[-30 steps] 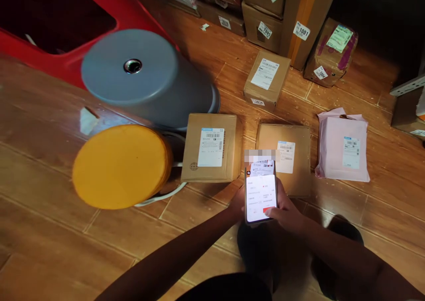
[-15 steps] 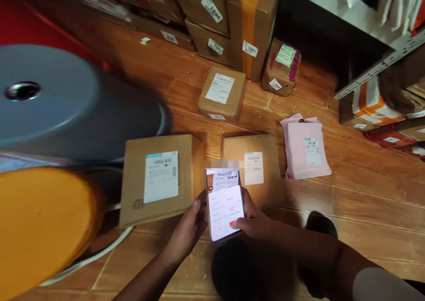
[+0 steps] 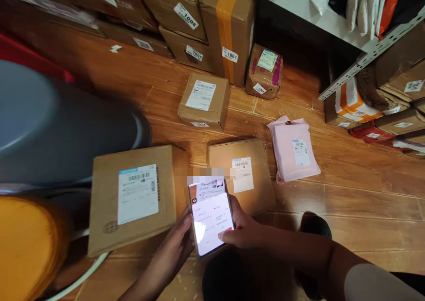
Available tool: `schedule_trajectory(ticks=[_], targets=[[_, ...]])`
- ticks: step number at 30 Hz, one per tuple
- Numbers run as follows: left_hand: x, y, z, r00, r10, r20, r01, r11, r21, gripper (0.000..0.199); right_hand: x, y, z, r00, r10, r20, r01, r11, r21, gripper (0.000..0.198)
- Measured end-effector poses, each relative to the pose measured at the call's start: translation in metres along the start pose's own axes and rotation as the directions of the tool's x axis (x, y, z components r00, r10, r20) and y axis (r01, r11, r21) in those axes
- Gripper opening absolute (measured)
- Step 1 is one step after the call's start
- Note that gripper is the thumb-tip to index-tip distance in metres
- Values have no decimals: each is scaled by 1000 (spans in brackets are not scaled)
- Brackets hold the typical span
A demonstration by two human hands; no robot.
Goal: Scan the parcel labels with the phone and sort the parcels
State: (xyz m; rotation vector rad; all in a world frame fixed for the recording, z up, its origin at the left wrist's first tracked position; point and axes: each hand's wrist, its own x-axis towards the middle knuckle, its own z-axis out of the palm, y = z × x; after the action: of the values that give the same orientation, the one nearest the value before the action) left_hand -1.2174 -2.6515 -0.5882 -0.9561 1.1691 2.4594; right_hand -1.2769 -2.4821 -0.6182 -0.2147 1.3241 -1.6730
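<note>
We are looking down at a wooden plank floor point(image 3: 348, 194) crowded with parcels, with a metal shelf point(image 3: 372, 48) at the upper right that carries bagged goods on top and holds more boxes and wrapped packets underneath. At our left lies a big grey drum point(image 3: 59, 124), and below it an orange round thing point(image 3: 26, 243) with a white cable point(image 3: 83, 276) curving beside it. Against the far wall we see a stack of numbered cartons point(image 3: 206, 22), all closed, their contents hidden; the tall one bears orange tape and a tag reading 1001. Just beside that stack sits a small carton with purple tape point(image 3: 265, 71). Nearer to us, a sealed labelled box point(image 3: 204, 101) stands alone, and a pink mailer bag point(image 3: 294, 150) lies flat to the right. Closest are two flat cartons: the wide flat box point(image 3: 133, 197) on our left and the middle flat box point(image 3: 242, 172) partly behind the phone. We hold the phone point(image 3: 210, 217) over the gap between those two, screen lit and facing us. Our left hand point(image 3: 174, 248) is curled along its left edge, supporting it, while our right hand point(image 3: 242, 230) grips the right edge with the thumb on the screen.
</note>
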Motion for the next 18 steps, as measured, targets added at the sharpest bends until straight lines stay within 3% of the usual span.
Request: schedule_trajectory(ticks=[6, 12, 18], targets=[[5, -19, -9, 999, 54, 6, -54, 999, -6, 57, -6, 6, -4, 995, -96, -7, 96, 995, 1, 72], [5, -24, -7, 990, 135, 38, -137, 990, 44, 51, -11, 3, -8, 1000, -15, 7, 14, 994, 112, 76], [8, -27, -3, 993, 114, 8, -114, 991, 65, 46, -8, 6, -10, 988, 21, -150, 4, 986, 167, 62]])
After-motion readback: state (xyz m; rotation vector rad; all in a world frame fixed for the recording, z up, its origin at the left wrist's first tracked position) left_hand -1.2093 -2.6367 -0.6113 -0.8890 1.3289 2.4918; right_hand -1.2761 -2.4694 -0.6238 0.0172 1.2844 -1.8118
